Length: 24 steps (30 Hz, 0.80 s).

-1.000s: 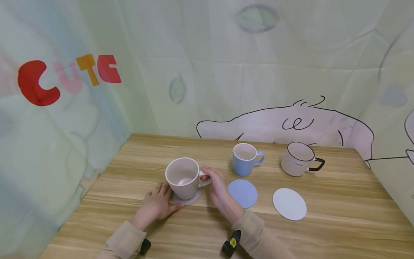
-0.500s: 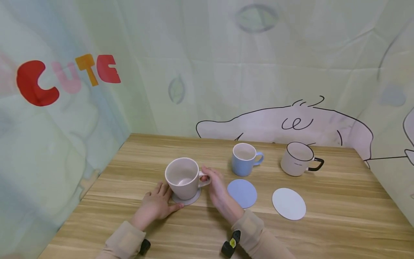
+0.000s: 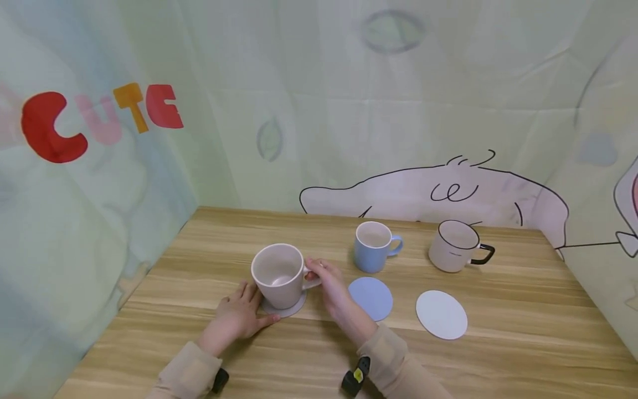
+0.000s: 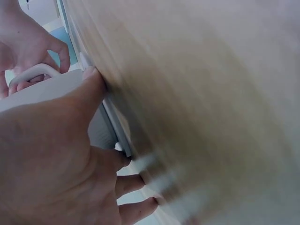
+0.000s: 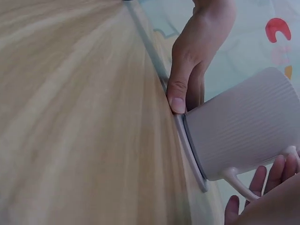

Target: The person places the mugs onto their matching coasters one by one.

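- Head view: on a wooden table (image 3: 209, 233), we find a pale grey mug (image 3: 279, 285) upright on a grey coaster (image 3: 295, 309). To steady it well, we judge that the coaster wants light, even pressure while the mug sits level over its middle. The left hand (image 3: 236, 317) lies left of the mug, fingers spread at the coaster; the right hand (image 3: 330, 285) grips the handle on the mug's right. Further right stand a blue mug (image 3: 370, 258) and a white mug (image 3: 450, 249) with a black handle; nearer us lie a blue coaster (image 3: 371, 299) and a white coaster (image 3: 442, 315).
- Left wrist view: we think straight fingers serve best here, clear of the mug's base. The thumb touches the coaster's rim, the other fingers apart from it; we cannot tell how hard they press.
- Right wrist view: we would avoid tugging the handle, which could tilt the mug. The right fingers curl at the handle, the ribbed body just beside them, its base along the coaster.
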Each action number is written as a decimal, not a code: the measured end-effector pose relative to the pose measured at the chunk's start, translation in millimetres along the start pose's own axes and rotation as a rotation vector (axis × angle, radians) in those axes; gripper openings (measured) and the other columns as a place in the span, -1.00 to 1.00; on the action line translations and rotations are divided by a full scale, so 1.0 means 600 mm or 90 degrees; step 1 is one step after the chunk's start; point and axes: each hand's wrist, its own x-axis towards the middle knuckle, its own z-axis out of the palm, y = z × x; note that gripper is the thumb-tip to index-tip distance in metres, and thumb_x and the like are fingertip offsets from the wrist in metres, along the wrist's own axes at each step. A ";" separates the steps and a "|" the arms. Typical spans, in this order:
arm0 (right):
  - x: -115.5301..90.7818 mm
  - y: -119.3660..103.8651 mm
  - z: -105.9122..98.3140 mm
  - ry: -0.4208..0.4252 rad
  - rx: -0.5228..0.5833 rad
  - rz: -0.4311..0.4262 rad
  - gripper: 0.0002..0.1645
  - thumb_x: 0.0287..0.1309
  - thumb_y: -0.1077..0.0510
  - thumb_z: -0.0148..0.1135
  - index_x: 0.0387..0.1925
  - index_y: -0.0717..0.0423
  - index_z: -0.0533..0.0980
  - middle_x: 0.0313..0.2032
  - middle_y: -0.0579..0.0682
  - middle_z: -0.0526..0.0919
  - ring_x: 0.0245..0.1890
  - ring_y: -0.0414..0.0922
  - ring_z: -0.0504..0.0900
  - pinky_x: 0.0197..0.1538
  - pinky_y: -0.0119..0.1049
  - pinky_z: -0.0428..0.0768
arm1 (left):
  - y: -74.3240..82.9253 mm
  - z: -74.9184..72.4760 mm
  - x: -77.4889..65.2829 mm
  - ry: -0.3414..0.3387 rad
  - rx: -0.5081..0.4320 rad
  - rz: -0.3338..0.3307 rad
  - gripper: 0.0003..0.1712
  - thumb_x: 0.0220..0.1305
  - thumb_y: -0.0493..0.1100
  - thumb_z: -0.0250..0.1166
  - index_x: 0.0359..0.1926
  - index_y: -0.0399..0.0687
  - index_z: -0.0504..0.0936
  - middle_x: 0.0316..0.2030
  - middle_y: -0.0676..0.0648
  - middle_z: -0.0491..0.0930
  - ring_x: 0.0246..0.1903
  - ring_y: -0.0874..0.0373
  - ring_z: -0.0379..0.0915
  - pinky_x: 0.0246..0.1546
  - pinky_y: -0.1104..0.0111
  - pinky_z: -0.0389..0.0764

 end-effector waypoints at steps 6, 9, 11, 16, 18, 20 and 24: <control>0.003 -0.007 -0.005 -0.028 -0.068 0.023 -0.68 0.25 0.11 0.17 -0.65 -0.12 0.51 -0.61 -0.25 0.51 -0.36 -0.26 0.50 -0.02 -0.34 0.35 | -0.002 -0.005 -0.001 -0.003 -0.006 -0.012 0.07 0.18 0.42 0.12 0.40 -0.33 0.18 0.44 -0.33 0.07 0.40 -0.36 0.01 0.11 -0.32 0.34; 0.003 -0.011 -0.009 -0.033 -0.130 0.024 -0.70 0.26 0.05 0.16 -0.60 -0.08 0.51 -0.54 -0.19 0.55 -0.27 -0.23 0.50 0.12 -0.24 0.32 | 0.002 -0.012 -0.004 -0.004 -0.019 -0.012 0.05 0.18 0.38 0.17 0.39 -0.33 0.18 0.43 -0.34 0.09 0.40 -0.38 0.01 0.11 -0.33 0.33; 0.003 -0.013 -0.012 -0.039 -0.190 0.013 -0.70 0.28 0.00 0.14 -0.54 0.00 0.53 -0.45 -0.07 0.63 -0.17 -0.17 0.53 0.22 -0.12 0.31 | 0.005 -0.016 -0.005 0.000 -0.023 -0.008 0.05 0.16 0.36 0.20 0.38 -0.35 0.20 0.41 -0.36 0.11 0.38 -0.39 0.03 0.11 -0.35 0.32; 0.005 -0.017 -0.023 -0.057 -0.320 -0.020 -0.58 0.31 -0.11 0.09 -0.31 0.20 0.53 -0.15 0.18 0.68 0.01 -0.01 0.57 0.18 -0.07 0.39 | 0.011 -0.021 -0.007 0.008 -0.019 -0.004 0.05 0.15 0.34 0.23 0.36 -0.38 0.22 0.39 -0.36 0.15 0.36 -0.39 0.08 0.12 -0.35 0.30; 0.006 -0.019 -0.026 -0.063 -0.335 -0.036 -0.57 0.32 -0.09 0.09 -0.26 0.24 0.53 -0.14 0.18 0.67 -0.01 -0.02 0.58 0.10 -0.20 0.43 | 0.012 -0.021 -0.007 0.012 -0.019 -0.003 0.05 0.15 0.33 0.24 0.36 -0.38 0.22 0.39 -0.36 0.16 0.35 -0.39 0.09 0.11 -0.35 0.31; 0.007 -0.021 -0.030 -0.064 -0.331 -0.050 -0.60 0.31 -0.04 0.12 -0.22 0.27 0.53 -0.16 0.16 0.66 -0.06 -0.06 0.59 0.03 -0.31 0.43 | 0.013 -0.020 -0.007 0.018 -0.021 -0.003 0.05 0.14 0.33 0.24 0.36 -0.39 0.22 0.38 -0.37 0.17 0.35 -0.39 0.11 0.10 -0.34 0.33; 0.002 -0.026 -0.034 -0.063 -0.330 -0.081 -0.67 0.27 0.05 0.18 -0.16 0.28 0.52 -0.17 0.10 0.63 -0.13 -0.19 0.54 -0.05 -0.41 0.43 | 0.013 -0.019 -0.010 0.034 -0.025 -0.004 0.05 0.13 0.33 0.25 0.36 -0.39 0.21 0.37 -0.39 0.18 0.33 -0.42 0.13 0.10 -0.34 0.33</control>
